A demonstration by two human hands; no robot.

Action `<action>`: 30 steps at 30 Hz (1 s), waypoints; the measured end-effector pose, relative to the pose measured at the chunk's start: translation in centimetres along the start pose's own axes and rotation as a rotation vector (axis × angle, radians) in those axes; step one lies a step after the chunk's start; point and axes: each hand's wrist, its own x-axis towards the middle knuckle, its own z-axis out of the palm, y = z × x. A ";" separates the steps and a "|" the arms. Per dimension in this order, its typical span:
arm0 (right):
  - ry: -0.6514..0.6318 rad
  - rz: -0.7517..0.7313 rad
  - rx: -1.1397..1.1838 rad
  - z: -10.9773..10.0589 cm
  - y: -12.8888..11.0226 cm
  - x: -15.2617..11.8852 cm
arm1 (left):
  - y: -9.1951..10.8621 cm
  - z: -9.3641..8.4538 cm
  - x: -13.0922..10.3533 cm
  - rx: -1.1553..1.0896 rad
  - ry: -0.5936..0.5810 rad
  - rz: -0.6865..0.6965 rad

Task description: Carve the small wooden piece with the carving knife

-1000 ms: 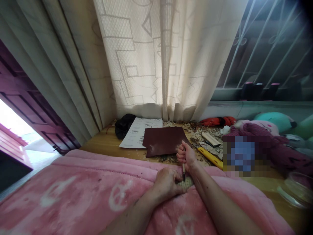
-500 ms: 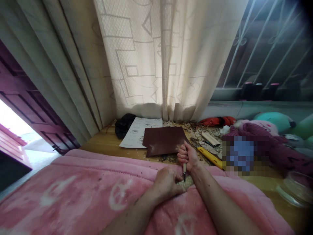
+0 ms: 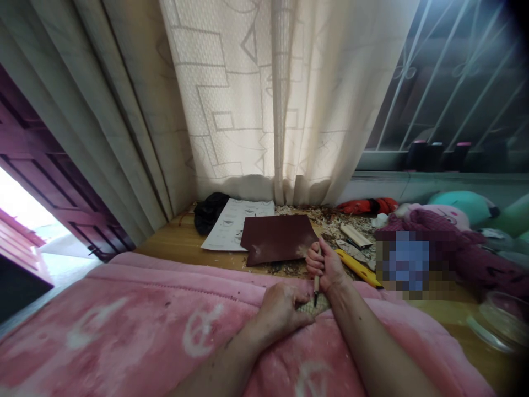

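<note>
Pink blanket point(image 3: 144, 320) below, your right hand point(image 3: 326, 267) clamps a tool point(image 3: 317, 283) near-upright, its tip at the pale piece point(image 3: 306, 306) gripped between your left hand's point(image 3: 279, 309) fingers.

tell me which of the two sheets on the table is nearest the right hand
The dark brown sheet, its corner by the right hand; the white printed sheet lies farther left, partly under it.

Here's smooth maroon sheet point(image 3: 279, 238) with a dull sheen, matt white paper point(image 3: 237, 226) beside it, wood-grain bench point(image 3: 163, 240), fuzzy pink blanket point(image 3: 144, 320), glossy yellow plastic-looking tool point(image 3: 357, 268), and rough, pale shavings point(image 3: 330, 216).
</note>
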 end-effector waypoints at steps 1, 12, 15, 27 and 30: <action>-0.001 -0.020 -0.001 0.0 -0.1 -0.1 | 0.1 0.0 0.0 0.007 0.005 0.019; -0.043 -0.142 -0.061 0.6 -2.2 -1.4 | 0.5 -0.2 0.0 0.066 0.022 0.055; -0.068 -0.152 -0.049 0.5 -2.1 -1.3 | 0.5 -0.2 0.0 0.042 0.040 0.032; -0.029 -0.108 -0.009 0.3 -1.5 -1.0 | 0.2 0.6 0.7 -0.159 0.132 -0.100; -0.026 -0.103 -0.014 0.3 -1.4 -1.0 | 0.1 0.8 0.9 -0.179 0.144 -0.103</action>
